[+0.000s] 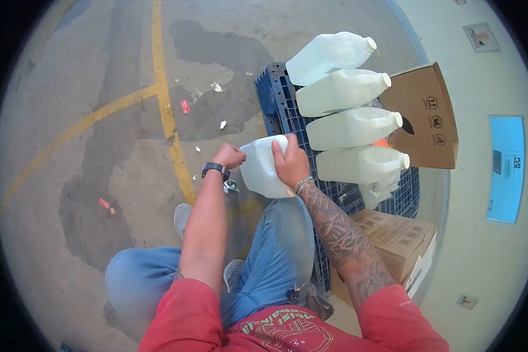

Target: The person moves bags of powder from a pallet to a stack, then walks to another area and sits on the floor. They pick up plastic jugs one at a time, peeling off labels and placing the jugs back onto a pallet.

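Observation:
A translucent white plastic jug (259,171) is held above my knee, tilted on its side. My right hand (291,163) grips it from the right, with the thumb lying over its upper surface. Against the jug's left edge, my left hand (230,156) is closed with its fingers pinched together. Whatever is between those fingers is too small to make out. Just right of my right hand, several similar capped jugs stand in a row, the nearest jug (355,165) beside my wrist.
The jugs rest on a blue plastic pallet (271,97). An open cardboard box (428,111) stands behind them, and another carton (396,234) sits by my right forearm. Scraps of paper (217,87) and red labels (186,106) litter the concrete floor, which has yellow lines (165,108).

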Demonstrator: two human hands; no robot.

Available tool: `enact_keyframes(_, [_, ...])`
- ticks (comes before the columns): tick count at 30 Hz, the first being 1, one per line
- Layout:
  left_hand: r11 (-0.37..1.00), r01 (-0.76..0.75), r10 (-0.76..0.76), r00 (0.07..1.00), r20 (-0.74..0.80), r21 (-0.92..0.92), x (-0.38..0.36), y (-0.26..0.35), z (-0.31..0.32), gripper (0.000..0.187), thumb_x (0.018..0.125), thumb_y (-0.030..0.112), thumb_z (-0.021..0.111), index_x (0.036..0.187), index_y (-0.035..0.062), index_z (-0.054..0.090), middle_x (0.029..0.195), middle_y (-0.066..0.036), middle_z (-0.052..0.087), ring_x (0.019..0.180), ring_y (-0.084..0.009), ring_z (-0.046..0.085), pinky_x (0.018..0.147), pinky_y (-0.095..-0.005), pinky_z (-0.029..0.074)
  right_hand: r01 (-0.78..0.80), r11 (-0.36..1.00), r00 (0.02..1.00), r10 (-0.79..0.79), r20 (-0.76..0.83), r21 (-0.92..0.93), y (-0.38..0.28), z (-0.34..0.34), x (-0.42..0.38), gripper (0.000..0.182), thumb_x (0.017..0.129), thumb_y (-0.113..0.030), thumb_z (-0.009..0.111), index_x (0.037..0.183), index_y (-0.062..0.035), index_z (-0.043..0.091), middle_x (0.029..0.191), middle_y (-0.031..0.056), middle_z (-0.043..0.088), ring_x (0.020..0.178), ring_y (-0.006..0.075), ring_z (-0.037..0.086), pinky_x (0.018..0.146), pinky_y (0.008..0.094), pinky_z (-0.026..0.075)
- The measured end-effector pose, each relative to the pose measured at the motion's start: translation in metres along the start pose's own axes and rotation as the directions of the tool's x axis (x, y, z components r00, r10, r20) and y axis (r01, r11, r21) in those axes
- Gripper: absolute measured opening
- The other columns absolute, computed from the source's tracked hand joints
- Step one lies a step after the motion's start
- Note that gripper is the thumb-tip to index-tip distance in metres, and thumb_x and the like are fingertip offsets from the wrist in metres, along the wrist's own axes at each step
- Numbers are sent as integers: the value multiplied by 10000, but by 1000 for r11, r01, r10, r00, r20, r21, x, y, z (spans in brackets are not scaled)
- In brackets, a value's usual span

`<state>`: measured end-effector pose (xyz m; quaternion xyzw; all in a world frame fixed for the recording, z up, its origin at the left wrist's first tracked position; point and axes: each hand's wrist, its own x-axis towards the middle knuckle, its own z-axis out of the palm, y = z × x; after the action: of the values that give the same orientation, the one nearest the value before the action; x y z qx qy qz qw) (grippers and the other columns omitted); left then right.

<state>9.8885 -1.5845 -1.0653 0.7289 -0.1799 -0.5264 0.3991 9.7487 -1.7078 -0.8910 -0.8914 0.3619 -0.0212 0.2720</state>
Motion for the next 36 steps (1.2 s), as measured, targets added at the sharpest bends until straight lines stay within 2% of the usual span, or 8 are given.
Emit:
enact_keyframes(5, [969, -24, 47, 995, -88, 246, 24, -15, 15, 354, 839, 325, 671, 867, -13, 771, 782, -109, 741, 711, -182, 670, 685, -349, 531, -12, 1000, 1000, 12, -1, 0, 1, 0, 1, 434, 1023, -426, 524, 1218, -38, 510, 905, 298, 713, 858, 510, 686, 775, 603, 522])
enact_keyframes(8, [997, 10, -11, 1000, 19, 76, 20, -26, 10, 315, 865, 296, 664, 850, -3, 760, 740, -67, 706, 658, -150, 615, 617, -333, 484, -3, 1000, 1000, 3, 0, -7, 1, -2, 1, 431, 1022, -423, 525, 1216, -38, 512, 907, 300, 713, 861, 510, 687, 778, 603, 523])
enact_keyframes(11, [987, 40, -34, 999, 37, -154, 18, -44, 4, 274, 899, 255, 665, 931, 4, 770, 772, -18, 682, 648, -111, 572, 575, -292, 444, 2, 1000, 1000, -2, -1, 0, 1, -1, 2, 431, 1022, -422, 527, 1214, -37, 513, 907, 302, 713, 855, 509, 688, 775, 599, 525])
enact_keyframes(14, [936, 39, -39, 999, 8, -349, 8, -43, 4, 362, 904, 344, 713, 959, -8, 779, 891, -55, 742, 745, -135, 647, 675, -301, 517, -5, 1000, 1000, 5, -4, 0, 0, -2, 1, 431, 1022, -421, 529, 1212, -34, 514, 901, 298, 715, 846, 507, 689, 768, 595, 528])
enact_keyframes(17, [929, 66, -40, 996, 79, -364, -2, -25, 2, 291, 918, 249, 712, 1065, 2, 761, 902, -4, 697, 725, -83, 591, 578, -243, 440, 15, 1000, 1000, -15, -16, -2, 0, -1, 1, 430, 1022, -419, 532, 1210, -32, 515, 896, 296, 715, 839, 507, 690, 762, 592, 531])
enact_keyframes(26, [977, 30, -15, 997, 70, -212, -1, -15, 1, 358, 888, 333, 750, 1050, 16, 780, 947, -29, 746, 804, -123, 673, 650, -275, 501, -16, 1000, 1000, 16, 2, 0, -2, -2, 1, 434, 1023, -427, 527, 1215, -38, 515, 910, 294, 716, 852, 507, 689, 765, 597, 527])
enact_keyframes(32, [1000, 9, -9, 1000, 15, -8, 2, -1, -1, 327, 867, 334, 725, 921, 19, 796, 789, -56, 729, 679, -139, 655, 592, -322, 493, -25, 1000, 1000, 25, 9, -10, -2, -2, 1, 442, 1022, -434, 522, 1219, -39, 515, 926, 300, 716, 868, 512, 687, 780, 602, 525])
enact_keyframes(36, [994, 85, -86, 996, 16, 64, -1, 16, 0, 351, 860, 347, 676, 853, 11, 776, 731, -65, 707, 606, -163, 601, 569, -342, 481, -25, 1000, 1000, 25, 8, -7, 0, -1, 1, 449, 1020, -440, 521, 1220, -39, 515, 933, 303, 716, 876, 518, 684, 787, 607, 524])
